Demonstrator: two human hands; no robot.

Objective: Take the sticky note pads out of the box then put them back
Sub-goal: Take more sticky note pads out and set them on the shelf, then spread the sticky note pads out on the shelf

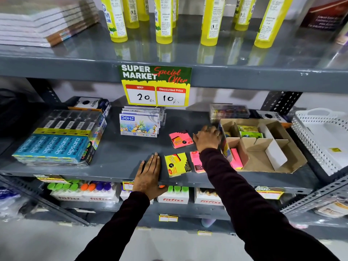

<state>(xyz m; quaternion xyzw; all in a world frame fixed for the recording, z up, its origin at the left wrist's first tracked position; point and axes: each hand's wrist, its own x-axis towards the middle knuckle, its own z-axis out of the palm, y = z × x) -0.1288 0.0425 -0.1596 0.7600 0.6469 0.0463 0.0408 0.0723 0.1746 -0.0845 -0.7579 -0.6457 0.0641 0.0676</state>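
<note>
A brown cardboard box with dividers sits on the grey middle shelf at right. Green and yellow pads remain in its back compartment and a pink pad stands in its near left corner. Three pads lie on the shelf to its left: a pink one, a yellow one and another pink one, partly under my right arm. My right hand rests palm down against the box's left wall, fingers spread, holding nothing. My left hand lies flat on the shelf's front edge, beside the yellow pad.
Oil pastel boxes stand mid-shelf under a price sign. Pencil packs fill the left. A white perforated tray sits right of the box. Yellow bottles line the shelf above; bottle cartons sit below.
</note>
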